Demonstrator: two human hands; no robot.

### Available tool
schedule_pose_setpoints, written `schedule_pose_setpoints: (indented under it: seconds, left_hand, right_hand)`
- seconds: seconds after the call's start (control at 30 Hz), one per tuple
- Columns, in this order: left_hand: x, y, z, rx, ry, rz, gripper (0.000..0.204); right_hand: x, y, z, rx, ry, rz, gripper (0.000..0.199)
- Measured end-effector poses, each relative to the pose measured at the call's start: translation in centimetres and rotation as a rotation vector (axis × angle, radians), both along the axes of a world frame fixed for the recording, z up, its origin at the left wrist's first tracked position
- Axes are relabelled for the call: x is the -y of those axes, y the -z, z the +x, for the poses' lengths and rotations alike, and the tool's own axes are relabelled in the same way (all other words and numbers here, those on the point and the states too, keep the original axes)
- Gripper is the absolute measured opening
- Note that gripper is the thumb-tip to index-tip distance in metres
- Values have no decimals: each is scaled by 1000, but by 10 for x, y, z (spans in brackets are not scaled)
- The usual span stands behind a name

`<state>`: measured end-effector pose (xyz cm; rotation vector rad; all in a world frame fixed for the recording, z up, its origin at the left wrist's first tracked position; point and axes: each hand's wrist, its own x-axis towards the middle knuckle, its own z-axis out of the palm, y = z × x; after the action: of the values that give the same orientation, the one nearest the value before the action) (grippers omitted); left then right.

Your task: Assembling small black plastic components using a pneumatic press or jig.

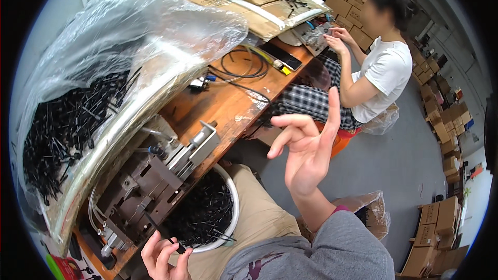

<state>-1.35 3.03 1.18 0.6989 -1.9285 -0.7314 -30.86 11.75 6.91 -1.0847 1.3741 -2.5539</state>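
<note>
One blk rod (157,226) is clamped btwn fingertips of L hand (164,260), nr metal fixture (156,174); R hand (310,148) is up, fingers apart.

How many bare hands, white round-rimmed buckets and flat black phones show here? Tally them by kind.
Wearer's bare left hand and bare right hand: 2
Co-worker's bare hands: 2
White round-rimmed bucket: 1
Flat black rectangular phone: 1
Total: 6

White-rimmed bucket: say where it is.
In the head view, the bucket is lower-left of centre, between the brown metal fixture and the wearer's tan trousers.
</note>
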Motion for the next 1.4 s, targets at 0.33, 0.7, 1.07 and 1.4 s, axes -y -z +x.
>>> schedule_pose_setpoints:
  seconds: [0.33,0.7,1.07,1.4]
  left_hand:
    - [-8,-5,5,45,-230,98,29]
    - [-8,-1,7,91,-269,63,28]
    - [-5,-23,-15,127,-154,-76,30]
    - [-3,-11,-5,108,-174,-83,32]
  right_hand:
    - [-7,121,101,133,-530,666,21]
    - [-42,225,132,-1009,-450,855,44]
    - [-29,279,159,-1217,-556,892,24]
    - [-27,286,159,-1172,-589,751,12]
